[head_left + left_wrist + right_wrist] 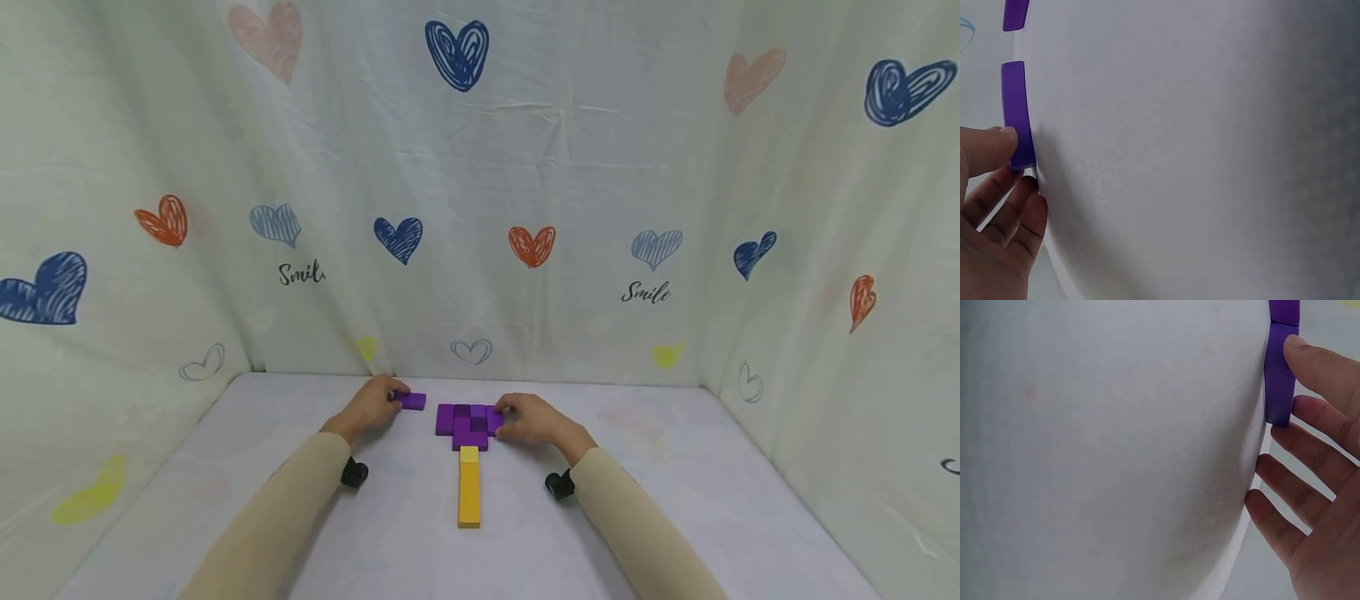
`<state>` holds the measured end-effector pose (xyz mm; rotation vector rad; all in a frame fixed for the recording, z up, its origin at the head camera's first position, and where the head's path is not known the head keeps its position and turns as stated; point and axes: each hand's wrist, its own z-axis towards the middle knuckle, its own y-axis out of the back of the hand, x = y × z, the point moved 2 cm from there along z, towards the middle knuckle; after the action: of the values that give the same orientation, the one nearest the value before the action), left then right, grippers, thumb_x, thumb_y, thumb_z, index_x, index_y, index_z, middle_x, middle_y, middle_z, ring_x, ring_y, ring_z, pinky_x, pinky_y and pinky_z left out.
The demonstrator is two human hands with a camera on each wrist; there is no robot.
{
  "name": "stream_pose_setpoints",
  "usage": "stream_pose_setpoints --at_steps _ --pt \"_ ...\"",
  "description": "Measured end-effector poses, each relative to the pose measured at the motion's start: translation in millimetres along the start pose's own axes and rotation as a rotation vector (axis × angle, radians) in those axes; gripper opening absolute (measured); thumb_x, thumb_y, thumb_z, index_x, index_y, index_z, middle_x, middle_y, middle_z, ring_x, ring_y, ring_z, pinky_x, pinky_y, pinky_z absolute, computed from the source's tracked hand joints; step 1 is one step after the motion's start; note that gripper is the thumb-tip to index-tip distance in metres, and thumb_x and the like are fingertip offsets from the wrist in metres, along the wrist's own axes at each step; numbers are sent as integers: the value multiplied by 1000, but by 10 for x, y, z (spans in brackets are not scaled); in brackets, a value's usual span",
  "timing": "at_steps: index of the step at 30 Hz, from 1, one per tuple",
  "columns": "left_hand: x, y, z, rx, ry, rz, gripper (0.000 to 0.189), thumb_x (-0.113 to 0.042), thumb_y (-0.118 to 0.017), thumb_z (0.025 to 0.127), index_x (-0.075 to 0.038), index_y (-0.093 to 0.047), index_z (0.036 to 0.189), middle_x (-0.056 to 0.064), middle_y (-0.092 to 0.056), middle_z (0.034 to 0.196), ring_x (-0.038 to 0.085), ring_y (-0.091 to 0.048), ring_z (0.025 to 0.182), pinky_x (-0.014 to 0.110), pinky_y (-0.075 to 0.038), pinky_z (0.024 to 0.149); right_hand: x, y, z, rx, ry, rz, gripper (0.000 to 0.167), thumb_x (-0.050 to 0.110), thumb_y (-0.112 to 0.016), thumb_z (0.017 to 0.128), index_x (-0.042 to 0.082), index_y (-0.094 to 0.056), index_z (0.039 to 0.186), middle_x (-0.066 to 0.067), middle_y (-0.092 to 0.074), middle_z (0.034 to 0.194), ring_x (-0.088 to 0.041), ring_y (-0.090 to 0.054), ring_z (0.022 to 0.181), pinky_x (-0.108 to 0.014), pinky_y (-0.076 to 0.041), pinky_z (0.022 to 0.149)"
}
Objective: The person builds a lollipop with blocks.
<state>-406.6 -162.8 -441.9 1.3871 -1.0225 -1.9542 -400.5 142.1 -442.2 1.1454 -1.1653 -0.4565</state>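
Note:
At the far side of the table, my left hand [367,406] pinches the end of a flat purple block [414,402]. In the left wrist view the thumb lies on that block [1015,100], other fingers below its end, and a gap separates it from another purple piece [1015,14]. My right hand [536,419] holds a purple block [492,421] at the right side of a purple block group [468,438], thumb and index finger at its edge. In the right wrist view this block [1280,369] touches its neighbour [1284,311].
Below the purple group lies a long yellow block [469,496], with a lighter yellow piece [468,454] at its far end. A white curtain [480,183] printed with hearts stands behind the white table [405,533] and along both sides.

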Motion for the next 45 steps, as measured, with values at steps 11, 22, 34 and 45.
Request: stream_pose_setpoints --at_steps 11,22,34,45 --pt "-69 -106 125 16 46 -8 28 2 -59 86 3 -66 113 20 -60 114 36 -53 110 49 -41 98 -26 -6 0 4 -12 1 38 28 -72 84 16 -63 119 -3 -58 126 -24 -50 119 -46 -38 105" --pt "-224 -182 259 19 44 -3 27 2 -61 85 2 -67 111 18 -61 112 34 -55 109 48 -41 98 -24 -5 10 4 -7 6 39 30 -72 84 18 -63 120 -3 -58 127 -24 -50 120 -46 -37 105" --pt "-399 -245 348 72 99 -21 26 -3 -61 89 0 -67 114 14 -63 111 31 -55 109 46 -42 100 -12 13 13 12 -17 12 39 30 -72 85 18 -63 120 -3 -58 128 -24 -50 120 -46 -38 105" --pt "-442 -326 436 76 142 0 26 -5 -61 91 0 -67 115 12 -64 106 26 -58 102 41 -46 94 16 36 -1 12 33 -21 39 29 -73 84 15 -63 120 -4 -59 126 -24 -52 118 -44 -39 104"
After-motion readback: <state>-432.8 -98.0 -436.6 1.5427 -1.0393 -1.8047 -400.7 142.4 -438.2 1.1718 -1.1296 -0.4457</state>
